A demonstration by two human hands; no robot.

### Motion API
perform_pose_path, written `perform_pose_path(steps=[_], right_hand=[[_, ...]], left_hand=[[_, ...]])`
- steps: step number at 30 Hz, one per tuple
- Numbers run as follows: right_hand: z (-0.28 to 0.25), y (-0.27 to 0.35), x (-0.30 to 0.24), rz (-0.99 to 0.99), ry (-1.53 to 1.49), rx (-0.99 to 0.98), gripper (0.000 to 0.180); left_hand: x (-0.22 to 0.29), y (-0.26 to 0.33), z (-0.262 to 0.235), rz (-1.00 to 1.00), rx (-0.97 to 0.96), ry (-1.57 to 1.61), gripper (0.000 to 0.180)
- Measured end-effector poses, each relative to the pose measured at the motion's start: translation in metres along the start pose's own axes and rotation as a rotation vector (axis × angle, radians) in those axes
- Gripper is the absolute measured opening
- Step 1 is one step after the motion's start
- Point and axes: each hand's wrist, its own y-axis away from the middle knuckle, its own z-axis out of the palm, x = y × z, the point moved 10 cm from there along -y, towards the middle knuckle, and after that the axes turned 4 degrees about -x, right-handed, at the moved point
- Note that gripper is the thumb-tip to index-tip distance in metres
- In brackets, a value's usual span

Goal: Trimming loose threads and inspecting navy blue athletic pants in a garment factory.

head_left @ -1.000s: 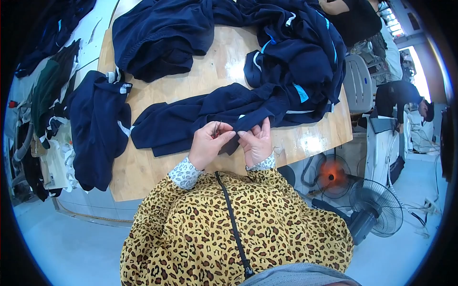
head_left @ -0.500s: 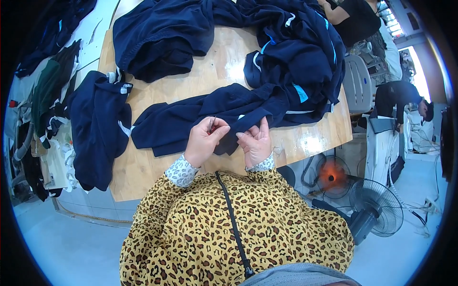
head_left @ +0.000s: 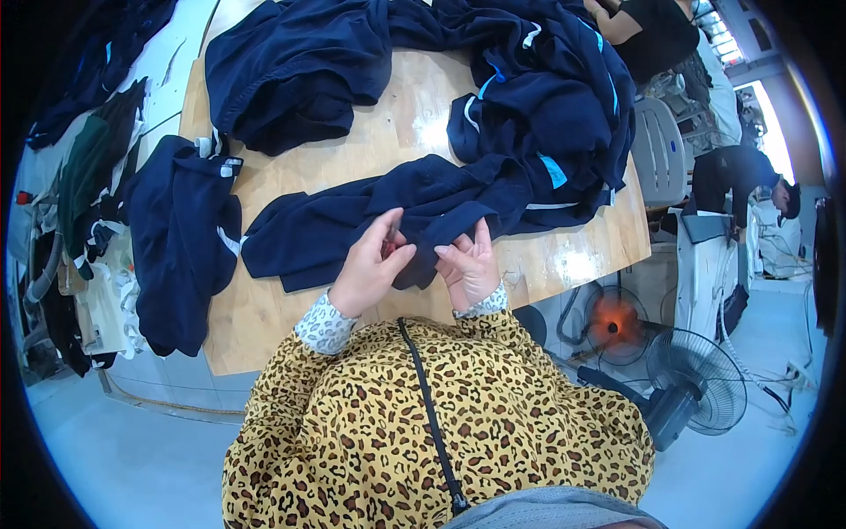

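On the wooden table (head_left: 291, 326) in front of me lies a navy garment (head_left: 352, 212), its near part drawn toward the table's front edge. My right hand (head_left: 471, 267) pinches the garment's edge between thumb and finger, and a fold stands up over the fingers. Just left of it, my left hand (head_left: 370, 269) is curled round small thread snips (head_left: 389, 248). Only a reddish bit and a dark tip of the snips show; the palm and fingers hide the others. The left fingertips are close to the garment's held edge.
More navy garments (head_left: 300, 62) are heaped across the table's far side and right (head_left: 564, 115). One navy piece (head_left: 181, 247) hangs over the left edge. A grey chair (head_left: 661, 150), two fans (head_left: 696, 383) and co-workers (head_left: 736, 181) are off to the right.
My left hand has turned and its fingers have opened out a little, showing the reddish part of the snips. My right hand keeps its pinch on the garment, almost unmoved.
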Motion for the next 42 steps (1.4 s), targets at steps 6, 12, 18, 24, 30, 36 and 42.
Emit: perform_pose_path(steps=[6,12,18,24,30,36,42], right_hand=[[0.004,0.000,0.004,0.069,-0.036,-0.014,0.079],[0.002,-0.001,0.003,0.051,-0.001,0.008,0.081],[-0.005,-0.001,0.000,0.021,-0.008,0.055,0.083],[-0.004,-0.003,0.001,-0.006,0.009,0.198,0.075],[0.041,0.003,-0.066,-0.683,1.302,-0.076,0.067],[0.019,-0.042,0.003,0.283,0.829,-0.548,0.014],[-0.008,-0.043,0.002,0.479,0.410,-0.473,0.017]], left_hand=[[0.022,0.007,0.014,0.104,-0.176,-0.298,0.055],[0.020,0.006,0.020,-0.001,-0.211,-0.315,0.048],[0.031,0.004,0.018,0.125,-0.160,-0.223,0.053],[0.034,0.014,0.021,0.395,-0.023,-0.491,0.040],[-0.014,-0.008,-0.006,-0.207,-0.188,0.222,0.019],[-0.026,-0.004,0.006,-0.336,-0.260,0.665,0.017],[-0.004,-0.003,-0.001,-0.180,-0.325,0.053,0.025]])
